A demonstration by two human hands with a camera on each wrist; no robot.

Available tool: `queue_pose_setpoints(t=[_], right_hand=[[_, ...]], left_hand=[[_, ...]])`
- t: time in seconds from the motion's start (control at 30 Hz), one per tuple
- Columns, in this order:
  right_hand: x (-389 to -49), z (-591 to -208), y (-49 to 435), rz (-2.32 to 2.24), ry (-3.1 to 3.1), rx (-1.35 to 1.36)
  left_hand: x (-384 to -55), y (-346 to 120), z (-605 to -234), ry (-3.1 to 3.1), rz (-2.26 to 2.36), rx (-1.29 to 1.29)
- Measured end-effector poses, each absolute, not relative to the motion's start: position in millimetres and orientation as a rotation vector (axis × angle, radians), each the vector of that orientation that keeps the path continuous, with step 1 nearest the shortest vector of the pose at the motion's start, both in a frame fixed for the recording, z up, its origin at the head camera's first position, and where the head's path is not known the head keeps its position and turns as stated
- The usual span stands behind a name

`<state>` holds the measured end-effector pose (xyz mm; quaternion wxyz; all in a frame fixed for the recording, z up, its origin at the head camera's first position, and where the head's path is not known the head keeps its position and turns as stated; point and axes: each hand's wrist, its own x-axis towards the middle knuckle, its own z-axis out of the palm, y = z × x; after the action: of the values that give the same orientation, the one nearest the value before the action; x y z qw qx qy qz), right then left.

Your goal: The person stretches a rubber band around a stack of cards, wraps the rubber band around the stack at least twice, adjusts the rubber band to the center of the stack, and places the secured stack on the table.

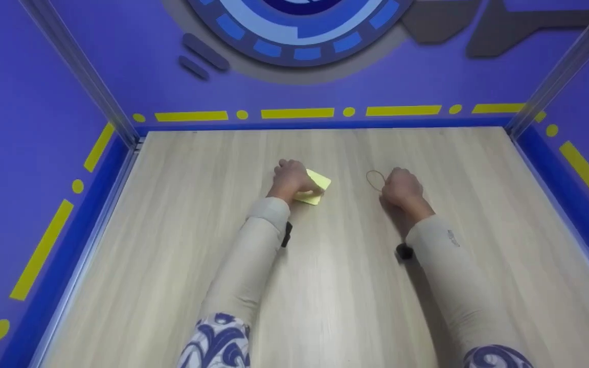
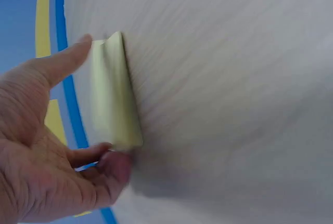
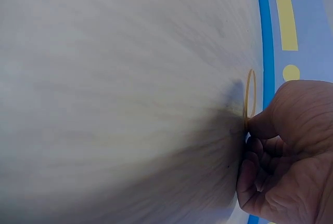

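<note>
A pale yellow sheet (image 1: pixel 320 179), bent lengthwise with raised edges, is gripped across its length by my left hand (image 1: pixel 292 179). In the left wrist view the yellow piece (image 2: pixel 113 94) spans from the thumb at one end to the curled fingers at the other, close over the table. Whether it is paper or thin card, one layer or several, I cannot tell. To the right, my right hand (image 1: pixel 403 188) pinches a thin tan rubber band (image 3: pixel 246 96) between thumb and finger. Its loop stands out leftward from the fingertips, and the other fingers are curled in.
Both hands are over the far half of a light wood-grain table (image 1: pixel 335 286). Blue-purple panels (image 1: pixel 120 66) with yellow markings wall it in at the back and both sides. Metal posts (image 1: pixel 85 76) stand at the back corners.
</note>
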<state>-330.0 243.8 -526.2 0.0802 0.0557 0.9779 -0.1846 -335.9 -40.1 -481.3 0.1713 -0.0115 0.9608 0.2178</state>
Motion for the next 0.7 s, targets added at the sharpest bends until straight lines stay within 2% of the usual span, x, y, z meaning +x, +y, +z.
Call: queue_pose_setpoints(t=[0.23,0.7], right_hand=[[-327,-527,242,-0.565,2.910,0.182],[-325,-527,244,-0.580,2.916,0.180]], left_hand=[[-353,-62,-483,2.583,0.500,0.500],[-353,-67,-481,2.629,0.308,0.464]])
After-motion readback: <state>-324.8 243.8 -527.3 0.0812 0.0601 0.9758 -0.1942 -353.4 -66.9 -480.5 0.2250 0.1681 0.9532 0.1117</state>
